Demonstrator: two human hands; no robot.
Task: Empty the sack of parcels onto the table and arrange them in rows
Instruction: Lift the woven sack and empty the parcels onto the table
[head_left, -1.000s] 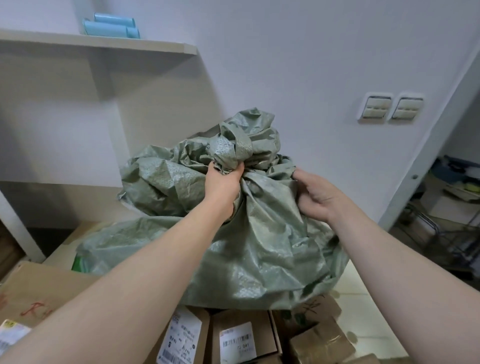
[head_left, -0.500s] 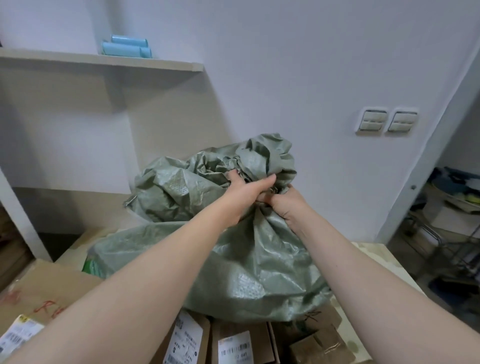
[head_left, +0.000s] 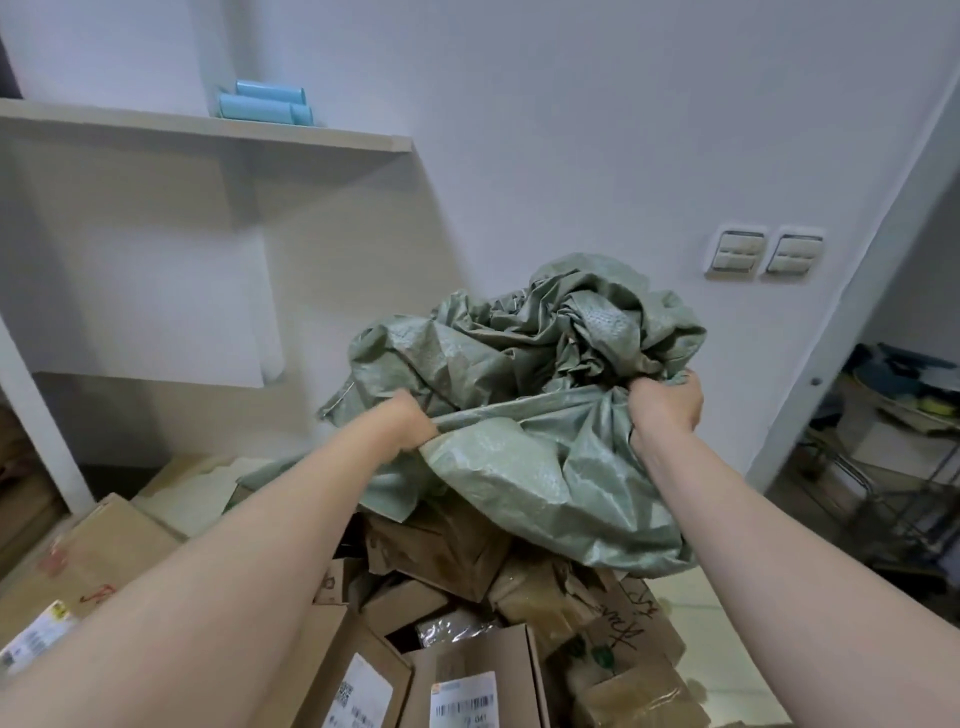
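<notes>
A crumpled green woven sack (head_left: 524, 457) hangs lifted over a heap of brown cardboard parcels (head_left: 457, 551). My left hand (head_left: 410, 421) grips a fold of the sack on its left side. My right hand (head_left: 665, 405) grips a bunched part on its right side, a little higher. The cloth is stretched between the two hands. Several parcels lie piled under the sack, two at the front with white barcode labels (head_left: 462, 701). The table (head_left: 727, 654) shows only as a pale strip at the right of the pile.
A large flat carton (head_left: 88, 561) lies at the left. A wall shelf (head_left: 208, 130) holds blue rolls (head_left: 265, 106). Wall switches (head_left: 763, 252) sit at the right, beside a doorway to a cluttered room (head_left: 893, 415).
The sack has been pulled up, uncovering more parcels beneath it. My hands, close together half a second ago, now grip the cloth apart, left and right.
</notes>
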